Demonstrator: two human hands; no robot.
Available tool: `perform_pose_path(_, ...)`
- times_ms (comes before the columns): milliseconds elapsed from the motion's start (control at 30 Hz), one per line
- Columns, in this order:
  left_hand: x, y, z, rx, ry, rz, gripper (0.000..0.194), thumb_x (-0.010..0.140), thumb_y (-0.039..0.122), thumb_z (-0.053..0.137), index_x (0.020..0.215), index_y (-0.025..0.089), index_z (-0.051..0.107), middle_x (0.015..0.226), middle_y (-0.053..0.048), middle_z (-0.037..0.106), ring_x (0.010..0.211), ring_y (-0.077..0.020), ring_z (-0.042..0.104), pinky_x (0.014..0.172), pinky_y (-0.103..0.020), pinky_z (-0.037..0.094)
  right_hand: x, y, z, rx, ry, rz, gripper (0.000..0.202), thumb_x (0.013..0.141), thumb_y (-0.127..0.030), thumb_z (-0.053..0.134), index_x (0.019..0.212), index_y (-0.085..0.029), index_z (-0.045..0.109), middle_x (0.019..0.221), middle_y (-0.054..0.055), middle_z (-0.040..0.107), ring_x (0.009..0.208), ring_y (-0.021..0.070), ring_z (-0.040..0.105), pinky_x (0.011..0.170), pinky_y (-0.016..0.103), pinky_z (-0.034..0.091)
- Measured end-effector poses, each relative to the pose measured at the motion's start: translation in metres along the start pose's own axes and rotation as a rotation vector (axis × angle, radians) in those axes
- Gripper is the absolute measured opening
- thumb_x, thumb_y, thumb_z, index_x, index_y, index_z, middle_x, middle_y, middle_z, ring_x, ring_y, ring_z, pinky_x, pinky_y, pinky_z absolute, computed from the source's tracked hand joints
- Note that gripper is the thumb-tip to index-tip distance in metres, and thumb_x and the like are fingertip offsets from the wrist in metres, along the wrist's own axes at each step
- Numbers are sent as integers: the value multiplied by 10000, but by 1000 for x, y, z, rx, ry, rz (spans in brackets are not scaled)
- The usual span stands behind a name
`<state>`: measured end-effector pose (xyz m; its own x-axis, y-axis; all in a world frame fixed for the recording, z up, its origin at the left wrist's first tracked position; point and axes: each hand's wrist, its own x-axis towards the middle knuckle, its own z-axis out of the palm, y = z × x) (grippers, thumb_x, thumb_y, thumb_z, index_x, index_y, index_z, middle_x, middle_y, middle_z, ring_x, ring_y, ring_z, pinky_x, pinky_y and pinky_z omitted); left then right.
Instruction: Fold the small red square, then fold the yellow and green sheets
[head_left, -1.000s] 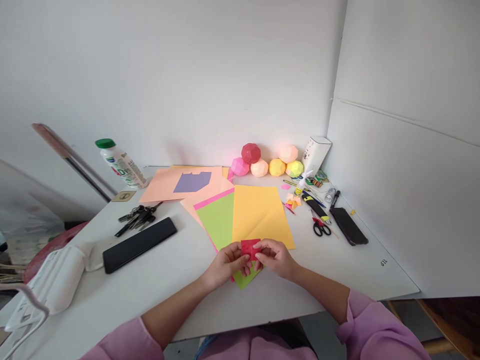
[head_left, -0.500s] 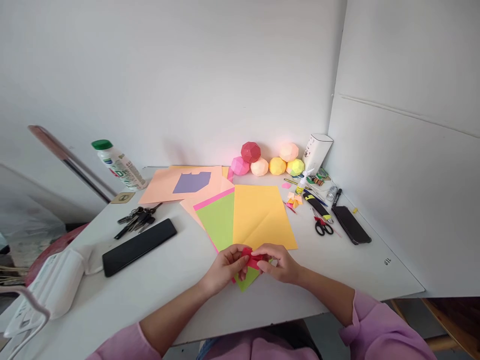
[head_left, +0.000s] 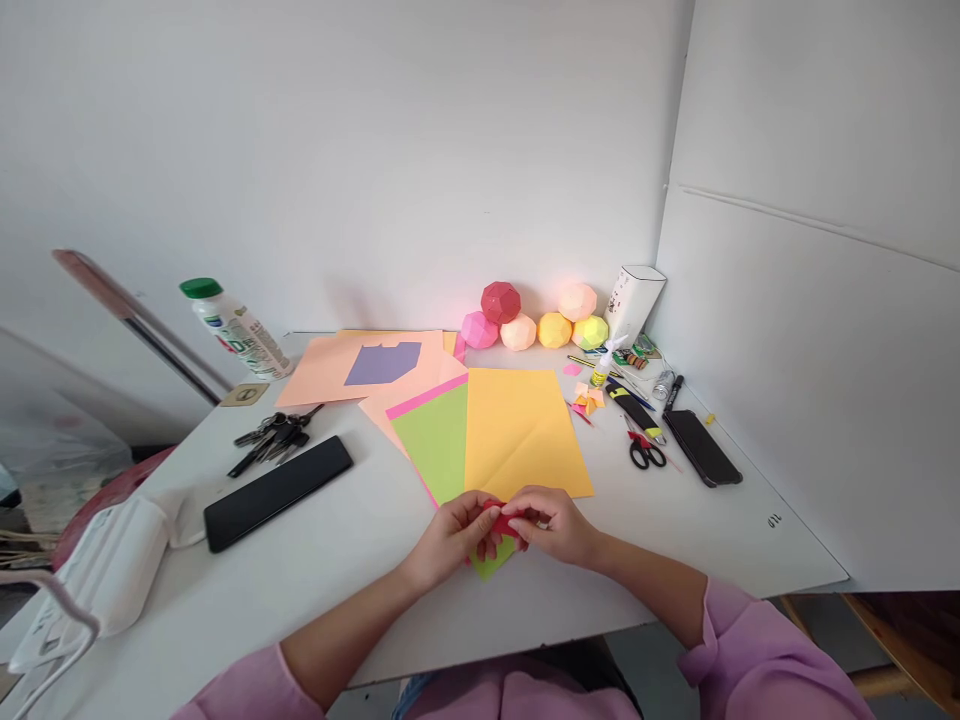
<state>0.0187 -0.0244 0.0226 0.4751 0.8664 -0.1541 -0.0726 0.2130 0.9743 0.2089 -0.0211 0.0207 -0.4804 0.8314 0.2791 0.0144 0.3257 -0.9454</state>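
Observation:
A small piece of red folded paper is held between my two hands near the table's front edge. My left hand pinches its left side between thumb and fingers. On its right side, the fingertips and thumb of my right hand close on the same piece. Much of the paper is hidden by fingers. Just beneath and beyond my hands lie a yellow-orange paper sheet and a green sheet with a pink one under it.
Faceted paper balls stand against the wall. Scissors, a utility knife, a glue bottle and a phone lie to the right. Keys, a black slab-shaped device, a power strip and a bottle are left.
My right hand's fingers have closed in nearer to my left hand, and less of the red paper shows. The other things have stayed in place.

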Motion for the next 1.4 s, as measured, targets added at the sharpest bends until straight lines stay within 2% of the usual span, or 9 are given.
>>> perform_pose_path(167,-1,-1,-1,21,13,-16,496,803,649,555,792,153,538,564,-6,634,439,-109,564,413,-204,377,-2,0,0,-6,7,43,146,848,-266,604,927,-154,653,799,9,592,506,72,597,482,203,521)
perform_pose_path(300,-3,1,-1,6,1,-20,496,808,652,546,851,158,534,576,-13,650,475,-133,599,443,-219,401,-3,-1,0,-16,-11,-22,136,852,-248,603,939,-154,651,814,21,607,530,81,615,498,208,527)
perform_pose_path(433,-3,1,-1,-4,14,-25,477,790,632,592,820,160,526,565,-7,646,456,-122,586,423,-205,380,-2,-3,-1,-68,-13,-80,130,869,-248,586,926,-157,659,813,29,608,537,79,605,504,211,522)
perform_pose_path(667,-4,1,-2,-34,11,-15,453,813,613,572,811,161,535,620,-26,669,518,-150,630,465,-237,444,-1,-8,-4,19,-21,-27,170,877,-280,577,956,-151,656,826,26,591,553,80,600,517,220,520)
perform_pose_path(900,-4,5,-4,-49,-4,-24,456,787,601,599,804,146,568,587,-42,671,492,-156,614,469,-252,438,-1,-10,-6,56,-28,1,201,881,-306,564,962,-145,654,857,43,597,565,84,594,530,231,517)
perform_pose_path(1167,-3,1,-4,3,-5,-28,445,758,586,654,759,150,563,553,-31,661,441,-129,576,426,-217,361,1,-11,-6,-96,-46,-80,164,872,-268,566,919,-158,678,769,44,618,591,99,564,541,231,488)
perform_pose_path(1400,-6,2,-5,26,-46,-29,452,790,598,604,761,148,579,595,-47,681,492,-138,597,479,-237,388,2,-16,-7,-122,25,-58,129,860,-232,558,879,-164,666,756,26,604,580,92,550,541,227,463)
